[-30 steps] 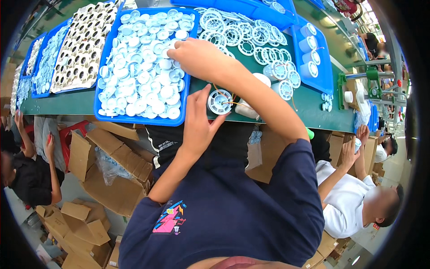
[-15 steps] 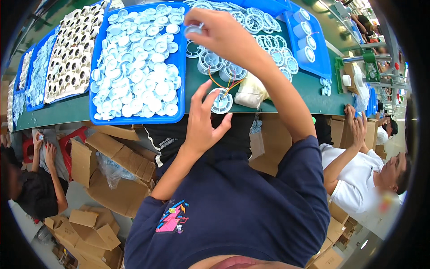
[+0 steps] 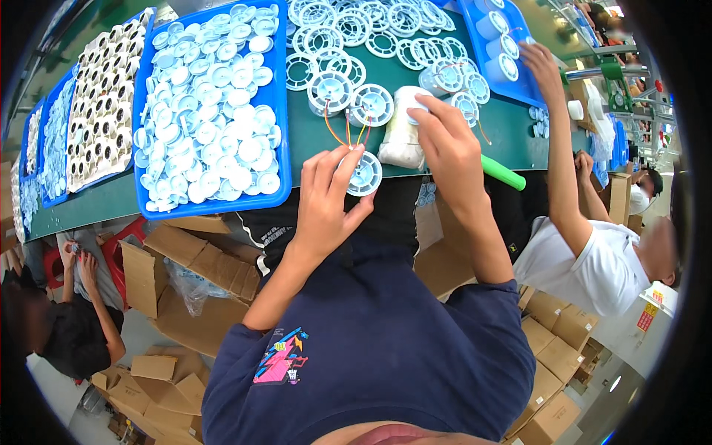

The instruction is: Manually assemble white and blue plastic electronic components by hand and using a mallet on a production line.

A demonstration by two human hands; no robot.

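My left hand point(image 3: 322, 196) pinches a round pale-blue plastic part point(image 3: 365, 175) at the table's front edge, with the thumb below it and the fingers on its upper left rim. Yellow and red wires point(image 3: 363, 135) run up from it towards two spoked round housings point(image 3: 330, 90) just beyond. To the right, my right hand point(image 3: 451, 144) is curled over a mallet with a white wrapped head point(image 3: 403, 133). Its green handle point(image 3: 503, 172) sticks out to the right past my wrist. My right thumb is hidden.
A blue tray point(image 3: 285, 148) heaped with pale-blue round caps point(image 3: 215, 111) stands left, near egg-carton trays point(image 3: 111, 96). Several spoked rings point(image 3: 352, 26) lie beyond. A co-worker's hand point(image 3: 545, 70) reaches to a blue tray point(image 3: 475, 30) of cylinders. Cardboard boxes point(image 3: 163, 378) stand below.
My right hand has let go of a small round piece and come down onto the mallet, whose head now stands more upright. My left fingers have closed on the round part. A co-worker's arm has reached in.
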